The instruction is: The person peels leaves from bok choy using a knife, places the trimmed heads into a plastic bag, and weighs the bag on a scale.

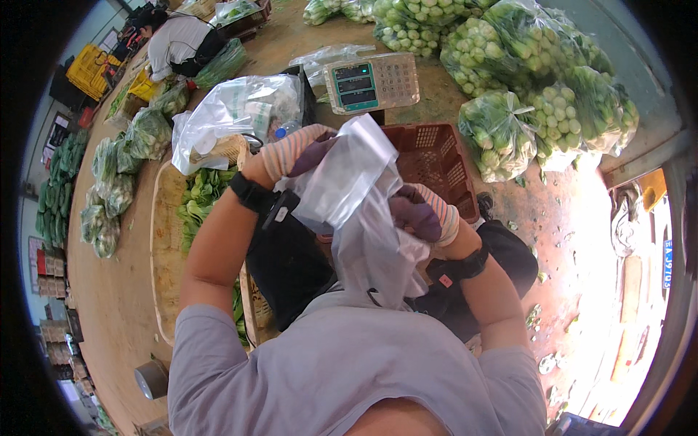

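Observation:
A clear plastic bag (pixel 354 201) hangs in front of my chest between both gloved hands. My left hand (pixel 305 152), in a striped glove with a purple palm, grips its upper edge. Lower on the right side, my right hand (pixel 422 212) is closed on the same bag. Behind the bag stands a reddish-brown plastic crate (pixel 463 163), partly hidden. A digital scale (pixel 373 82) with a keypad stands just beyond that crate. Leafy greens (pixel 204 204) lie in a long basket (pixel 162 261) beside my left arm.
Bagged leafy vegetables (pixel 496 136) are piled at the right, others (pixel 147 133) at the left. A black crate (pixel 305 92) holds plastic bags and a blue-capped bottle. A co-worker (pixel 182 43) bends over greens at the upper left. A metal container (pixel 151 380) is at the lower left.

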Demonstrator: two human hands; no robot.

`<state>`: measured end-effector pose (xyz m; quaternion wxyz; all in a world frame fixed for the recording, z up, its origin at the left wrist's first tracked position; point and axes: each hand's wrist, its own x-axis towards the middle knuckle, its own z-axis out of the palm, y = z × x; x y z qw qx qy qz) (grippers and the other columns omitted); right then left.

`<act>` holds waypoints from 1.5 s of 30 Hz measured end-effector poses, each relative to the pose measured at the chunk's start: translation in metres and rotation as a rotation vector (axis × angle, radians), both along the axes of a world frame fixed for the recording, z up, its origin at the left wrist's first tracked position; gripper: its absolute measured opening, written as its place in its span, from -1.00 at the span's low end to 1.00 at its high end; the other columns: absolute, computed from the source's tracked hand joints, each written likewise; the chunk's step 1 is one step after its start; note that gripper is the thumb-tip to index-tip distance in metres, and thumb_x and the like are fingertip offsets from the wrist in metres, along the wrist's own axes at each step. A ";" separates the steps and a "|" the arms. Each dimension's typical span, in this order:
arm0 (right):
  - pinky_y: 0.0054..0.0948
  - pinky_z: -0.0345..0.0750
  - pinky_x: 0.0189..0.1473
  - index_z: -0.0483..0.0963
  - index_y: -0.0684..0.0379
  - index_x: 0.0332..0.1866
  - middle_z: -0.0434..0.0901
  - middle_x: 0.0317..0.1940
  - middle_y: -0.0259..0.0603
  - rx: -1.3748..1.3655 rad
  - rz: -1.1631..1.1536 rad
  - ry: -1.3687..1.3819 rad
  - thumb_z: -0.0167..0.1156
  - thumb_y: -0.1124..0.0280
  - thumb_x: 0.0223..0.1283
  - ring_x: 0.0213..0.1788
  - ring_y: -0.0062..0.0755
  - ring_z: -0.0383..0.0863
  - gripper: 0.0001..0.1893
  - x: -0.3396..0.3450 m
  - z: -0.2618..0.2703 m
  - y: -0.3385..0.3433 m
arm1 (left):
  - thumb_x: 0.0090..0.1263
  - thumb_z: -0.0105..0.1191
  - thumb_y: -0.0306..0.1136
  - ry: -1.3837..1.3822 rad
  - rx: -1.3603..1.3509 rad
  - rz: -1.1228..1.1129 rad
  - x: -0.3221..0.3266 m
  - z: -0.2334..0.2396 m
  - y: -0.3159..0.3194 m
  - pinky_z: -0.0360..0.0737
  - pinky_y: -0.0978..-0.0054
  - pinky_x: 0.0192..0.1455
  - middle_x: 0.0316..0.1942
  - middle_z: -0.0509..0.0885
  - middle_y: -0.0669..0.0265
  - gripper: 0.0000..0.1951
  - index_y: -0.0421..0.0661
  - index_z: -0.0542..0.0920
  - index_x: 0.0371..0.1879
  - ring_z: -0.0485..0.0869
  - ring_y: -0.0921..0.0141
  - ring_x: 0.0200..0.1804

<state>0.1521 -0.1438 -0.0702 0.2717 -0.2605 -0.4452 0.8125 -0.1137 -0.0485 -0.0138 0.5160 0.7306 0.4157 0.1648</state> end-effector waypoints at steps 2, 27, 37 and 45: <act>-0.54 0.56 -0.06 0.44 0.22 0.09 0.57 -0.11 -0.34 0.439 -0.382 -0.041 0.22 0.30 0.23 -0.14 -0.52 0.58 -0.63 -0.001 -0.005 0.003 | 0.35 0.13 -0.14 0.006 0.270 0.131 0.010 -0.004 0.013 0.53 0.45 -0.04 -0.17 0.66 0.17 -0.58 -0.23 0.53 0.02 0.60 0.41 -0.11; -0.60 0.48 -0.21 0.48 0.29 -0.03 0.60 -0.29 -0.29 0.226 -0.207 -0.302 0.16 0.52 0.20 -0.31 -0.62 0.51 -0.76 -0.008 -0.020 0.006 | 0.23 0.21 -0.14 0.146 0.385 0.276 0.037 -0.068 -0.117 0.56 0.29 -0.24 -0.41 0.65 0.01 -0.72 -0.14 0.67 -0.38 0.65 0.09 -0.33; -0.61 0.40 -0.33 0.52 0.22 -0.29 0.51 -0.44 -0.48 0.134 -0.471 -0.310 0.27 0.29 0.22 -0.38 -0.70 0.40 -0.80 -0.031 -0.015 0.006 | 0.41 0.06 -0.16 -0.936 -0.375 0.645 0.040 -0.089 -0.112 0.63 0.41 -0.15 -0.23 0.70 0.24 -0.70 -0.17 0.62 -0.15 0.68 0.34 -0.27; -0.51 0.52 -0.30 0.51 0.22 -0.19 0.57 -0.38 -0.37 -0.095 -0.441 -0.019 0.27 0.33 0.20 -0.34 -0.56 0.55 -0.80 -0.017 -0.029 0.015 | 0.36 0.18 -0.30 -0.408 -0.244 0.310 0.049 -0.082 -0.112 0.51 0.49 -0.01 -0.12 0.59 0.31 -0.65 -0.21 0.49 0.02 0.51 0.52 -0.10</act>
